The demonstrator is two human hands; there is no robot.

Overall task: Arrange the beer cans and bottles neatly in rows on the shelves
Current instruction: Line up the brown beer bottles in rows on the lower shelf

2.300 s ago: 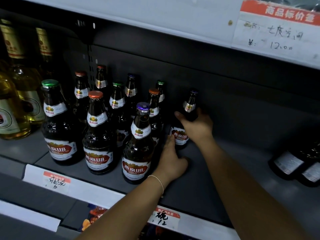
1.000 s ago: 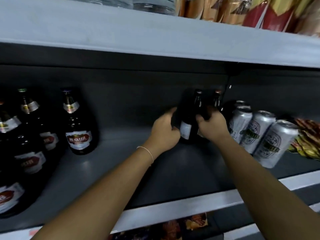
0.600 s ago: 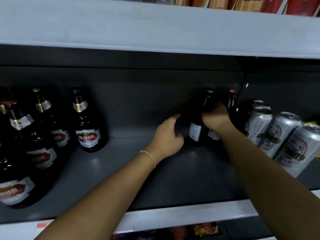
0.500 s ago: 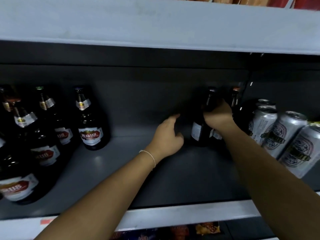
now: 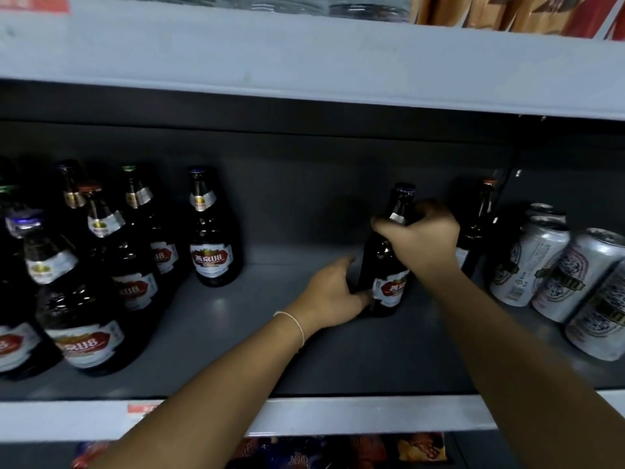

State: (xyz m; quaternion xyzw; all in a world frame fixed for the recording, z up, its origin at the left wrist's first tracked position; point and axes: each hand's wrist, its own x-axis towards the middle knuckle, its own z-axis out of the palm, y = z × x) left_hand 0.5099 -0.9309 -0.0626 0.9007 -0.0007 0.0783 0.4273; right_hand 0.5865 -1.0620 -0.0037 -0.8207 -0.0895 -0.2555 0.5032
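Observation:
A dark beer bottle (image 5: 385, 265) with a red label stands mid-shelf, right of centre. My right hand (image 5: 422, 242) grips its neck and shoulder from above. My left hand (image 5: 333, 292) holds the bottle's base from the left, thumb against the label. A second dark bottle (image 5: 475, 228) stands behind my right hand at the back wall. Several matching bottles stand grouped at the left, the nearest of them a single bottle (image 5: 211, 231) with a blue cap. Several silver beer cans (image 5: 527, 262) stand at the right.
The grey shelf floor (image 5: 270, 333) lies bare between the left bottle group and the held bottle. The upper shelf edge (image 5: 304, 62) hangs low above the bottle tops. Snack packets (image 5: 419, 448) show below the front rail.
The bottle has come forward and leftward from the back wall, away from its neighbour. My left hand went from hovering open to holding the bottle's base. The view shifted left.

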